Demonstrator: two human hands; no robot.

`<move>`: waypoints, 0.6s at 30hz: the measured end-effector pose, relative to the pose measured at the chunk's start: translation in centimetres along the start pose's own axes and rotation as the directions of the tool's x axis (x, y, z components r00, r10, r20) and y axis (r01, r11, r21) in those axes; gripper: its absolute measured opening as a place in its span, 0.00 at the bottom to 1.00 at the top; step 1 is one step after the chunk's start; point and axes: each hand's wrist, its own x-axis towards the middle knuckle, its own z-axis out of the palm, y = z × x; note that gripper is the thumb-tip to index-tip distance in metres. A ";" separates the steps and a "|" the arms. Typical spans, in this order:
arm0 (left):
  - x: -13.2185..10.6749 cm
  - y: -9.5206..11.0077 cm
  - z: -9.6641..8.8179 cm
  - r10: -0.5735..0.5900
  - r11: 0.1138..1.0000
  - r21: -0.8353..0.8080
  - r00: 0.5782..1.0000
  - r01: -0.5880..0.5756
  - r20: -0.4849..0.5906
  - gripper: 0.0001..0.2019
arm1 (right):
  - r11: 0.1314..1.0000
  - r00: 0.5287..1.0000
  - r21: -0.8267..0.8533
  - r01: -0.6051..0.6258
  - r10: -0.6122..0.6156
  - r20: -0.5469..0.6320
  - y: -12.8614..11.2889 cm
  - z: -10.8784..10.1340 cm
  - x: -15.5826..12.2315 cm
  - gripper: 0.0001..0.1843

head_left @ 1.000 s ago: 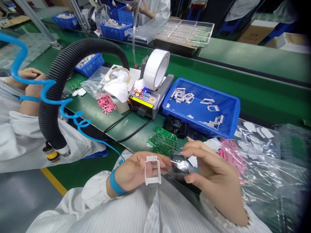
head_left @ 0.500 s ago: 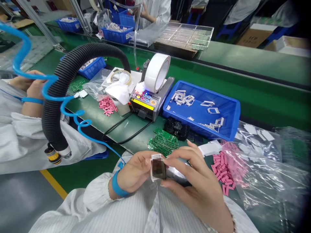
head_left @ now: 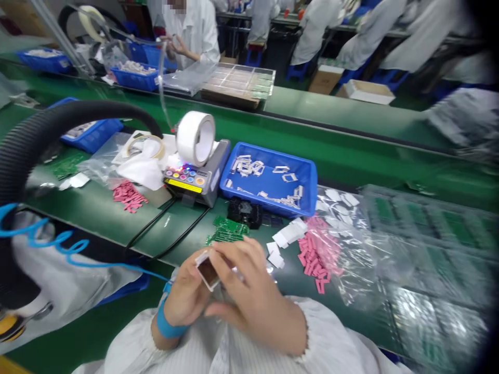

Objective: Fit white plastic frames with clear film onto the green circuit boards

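Head view is showing first a long green bench (head_left: 97, 208), with many supplies lying across it. Farther back on this bench, a blue bin (head_left: 253, 183) is holding white frames, and just beside it, to its left, a tape machine (head_left: 206, 179) is standing. Near the person's body, the right hand (head_left: 253, 291) is reaching across; its fingers are half bent over the far side of the work, the thumb is standing apart, and I cannot tell if they are gripping. Opposite, the left hand (head_left: 185, 291) is keeping its fingers bent closely around one side of the work. Right of the hands, a heap of pink strips (head_left: 312, 254) is lying, and behind the hands green circuit boards (head_left: 228, 231) are partly showing. Between both hands, a small white frame (head_left: 202, 256) is being held tilted, above the person's lap. Inside its outline, a dark panel (head_left: 207, 272) is appearing. In my judgement, the step in hand is the settling of this panel within the frame; the next move is calling for light, even fingertip pressure, while the left fingers are steadying the frame.
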 end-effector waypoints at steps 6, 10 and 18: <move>0.6 -0.7 -0.5 -0.066 0.985 -0.157 0.996 0.075 0.061 0.17 | 0.978 0.970 -0.023 -0.208 0.209 0.127 2.2 -1.8 -2.1 0.35; 1.0 -0.9 -0.2 -0.094 0.977 -0.177 0.984 0.121 0.154 0.17 | 0.721 0.732 -0.313 -0.618 0.673 0.105 5.9 -3.0 -5.4 0.11; 1.2 -0.7 0.2 -0.073 0.945 -0.290 0.960 0.153 0.270 0.17 | 0.711 0.706 -0.311 -0.631 0.692 0.151 9.3 -2.2 -7.9 0.06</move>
